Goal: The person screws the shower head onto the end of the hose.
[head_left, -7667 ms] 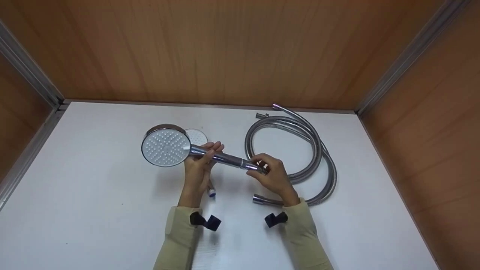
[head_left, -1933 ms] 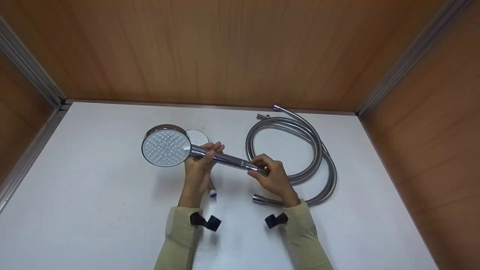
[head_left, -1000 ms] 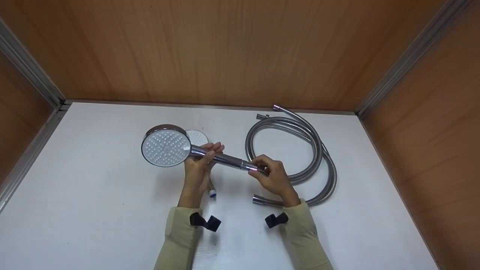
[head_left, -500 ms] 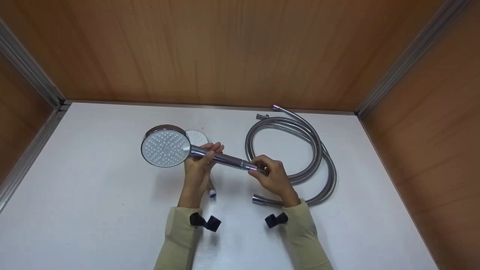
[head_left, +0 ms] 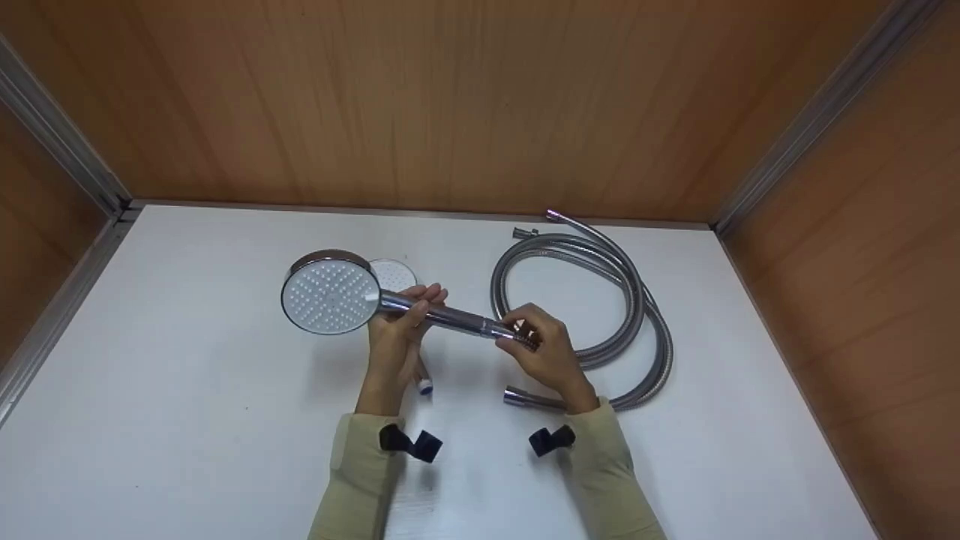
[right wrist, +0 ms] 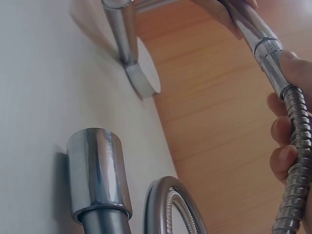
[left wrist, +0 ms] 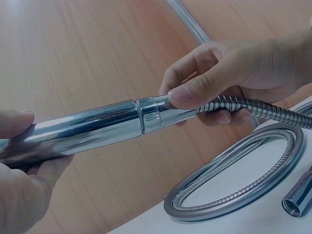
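A chrome hand shower (head_left: 331, 296) is held above the table, its round white nozzle face at the left. My left hand (head_left: 390, 345) grips its handle, thumb across the top. At the handle's lower end my right hand (head_left: 551, 349) pinches the chrome hose connector (left wrist: 170, 113) between thumb and fingers. In the left wrist view the connector meets the handle with only a thin seam visible, and the ribbed metal shower hose (left wrist: 263, 109) runs from it under my right palm. How far the thread is engaged is hidden.
A second hand shower (head_left: 394, 275) lies on the white table (head_left: 225, 450) behind my left hand, partly covered. Coiled hoses (head_left: 634, 289) lie at the right, with a loose chrome end (head_left: 516, 396) near my right wrist. Wooden panels (head_left: 480, 105) enclose the back and sides.
My right fingers have shifted slightly around the connector, the knuckles a little higher than half a second ago. The left hand and hand shower have hardly moved throughout.
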Demonstrator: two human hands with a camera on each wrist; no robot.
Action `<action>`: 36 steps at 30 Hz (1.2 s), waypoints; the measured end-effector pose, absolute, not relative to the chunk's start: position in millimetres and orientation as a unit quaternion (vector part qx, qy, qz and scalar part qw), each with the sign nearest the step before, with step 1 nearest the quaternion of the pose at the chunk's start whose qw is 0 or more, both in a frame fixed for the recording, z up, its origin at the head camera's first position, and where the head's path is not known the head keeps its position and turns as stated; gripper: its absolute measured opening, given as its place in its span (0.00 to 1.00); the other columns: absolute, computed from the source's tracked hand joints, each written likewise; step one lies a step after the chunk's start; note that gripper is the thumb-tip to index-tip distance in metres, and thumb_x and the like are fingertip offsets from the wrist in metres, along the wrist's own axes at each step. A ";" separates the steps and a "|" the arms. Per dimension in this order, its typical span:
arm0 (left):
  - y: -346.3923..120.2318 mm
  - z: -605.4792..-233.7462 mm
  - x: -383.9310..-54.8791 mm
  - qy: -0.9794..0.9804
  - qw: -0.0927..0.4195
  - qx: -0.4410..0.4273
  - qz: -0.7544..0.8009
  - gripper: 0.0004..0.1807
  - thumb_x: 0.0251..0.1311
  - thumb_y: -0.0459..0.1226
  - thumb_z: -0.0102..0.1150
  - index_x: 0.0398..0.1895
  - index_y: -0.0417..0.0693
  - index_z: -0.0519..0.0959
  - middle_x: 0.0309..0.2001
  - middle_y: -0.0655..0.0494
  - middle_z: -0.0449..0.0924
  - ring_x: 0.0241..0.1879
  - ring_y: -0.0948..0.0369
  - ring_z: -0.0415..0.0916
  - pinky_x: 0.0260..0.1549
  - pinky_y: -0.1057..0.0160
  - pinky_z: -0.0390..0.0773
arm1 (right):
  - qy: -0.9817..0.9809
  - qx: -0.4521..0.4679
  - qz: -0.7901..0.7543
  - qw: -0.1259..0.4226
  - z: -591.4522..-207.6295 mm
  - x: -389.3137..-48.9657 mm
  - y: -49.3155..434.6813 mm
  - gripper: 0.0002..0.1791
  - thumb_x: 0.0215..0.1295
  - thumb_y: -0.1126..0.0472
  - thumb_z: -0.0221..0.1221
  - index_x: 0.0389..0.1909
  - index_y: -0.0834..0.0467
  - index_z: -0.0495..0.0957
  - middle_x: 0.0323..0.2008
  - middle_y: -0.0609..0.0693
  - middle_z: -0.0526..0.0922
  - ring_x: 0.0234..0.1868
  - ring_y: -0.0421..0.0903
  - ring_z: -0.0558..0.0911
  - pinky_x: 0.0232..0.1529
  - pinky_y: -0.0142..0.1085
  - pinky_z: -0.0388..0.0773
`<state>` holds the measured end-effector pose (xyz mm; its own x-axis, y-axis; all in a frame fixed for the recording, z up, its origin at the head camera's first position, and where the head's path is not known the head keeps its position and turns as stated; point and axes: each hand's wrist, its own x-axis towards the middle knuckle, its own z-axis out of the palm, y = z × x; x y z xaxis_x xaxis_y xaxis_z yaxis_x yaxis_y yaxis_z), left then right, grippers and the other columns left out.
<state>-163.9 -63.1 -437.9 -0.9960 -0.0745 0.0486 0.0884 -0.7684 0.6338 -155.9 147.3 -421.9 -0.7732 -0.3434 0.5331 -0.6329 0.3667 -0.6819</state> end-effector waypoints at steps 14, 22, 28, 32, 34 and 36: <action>-64.2 -437.0 -162.7 -0.344 0.043 -0.016 -0.938 0.10 0.56 0.23 0.59 0.40 0.40 0.74 0.39 0.48 0.85 0.43 0.56 0.84 0.58 0.59 0.79 | -0.802 0.302 0.484 0.176 -425.7 -157.3 146.3 0.12 0.49 0.74 0.67 0.35 0.68 0.77 0.30 0.58 0.80 0.21 0.38 0.69 0.18 0.21 0.66; -64.8 -438.3 -163.0 -0.339 0.042 -0.015 -0.940 0.10 0.57 0.21 0.57 0.39 0.40 0.75 0.38 0.48 0.85 0.43 0.56 0.84 0.57 0.59 0.79 | -0.802 0.309 0.482 0.170 -428.9 -159.4 147.3 0.11 0.51 0.73 0.66 0.35 0.68 0.78 0.29 0.58 0.81 0.21 0.36 0.67 0.18 0.22 0.65; -65.0 -438.8 -162.5 -0.340 0.043 -0.016 -0.939 0.11 0.55 0.22 0.59 0.41 0.38 0.73 0.38 0.48 0.85 0.43 0.56 0.84 0.56 0.60 0.80 | -0.807 0.296 0.486 0.157 -433.4 -160.9 149.0 0.11 0.52 0.72 0.66 0.36 0.66 0.78 0.27 0.57 0.80 0.21 0.34 0.67 0.18 0.21 0.64; -64.1 -438.4 -162.8 -0.336 0.044 -0.013 -0.941 0.11 0.54 0.22 0.60 0.40 0.38 0.74 0.38 0.47 0.85 0.42 0.56 0.85 0.55 0.60 0.80 | -0.810 0.290 0.486 0.155 -434.8 -161.2 149.4 0.10 0.52 0.72 0.66 0.36 0.65 0.78 0.27 0.56 0.80 0.21 0.34 0.67 0.19 0.21 0.65; -63.7 -438.1 -162.9 -0.333 0.043 -0.012 -0.942 0.11 0.54 0.21 0.60 0.40 0.38 0.74 0.37 0.47 0.85 0.42 0.55 0.85 0.55 0.60 0.81 | -0.810 0.291 0.485 0.156 -434.7 -161.3 149.6 0.10 0.52 0.72 0.65 0.36 0.66 0.78 0.27 0.56 0.80 0.22 0.34 0.67 0.19 0.22 0.65; -63.6 -437.8 -162.9 -0.331 0.042 -0.012 -0.943 0.11 0.54 0.21 0.59 0.39 0.38 0.74 0.37 0.47 0.85 0.42 0.55 0.85 0.55 0.60 0.81 | -0.810 0.294 0.484 0.155 -433.6 -160.8 149.8 0.10 0.53 0.72 0.65 0.36 0.66 0.78 0.27 0.56 0.80 0.22 0.34 0.68 0.19 0.21 0.66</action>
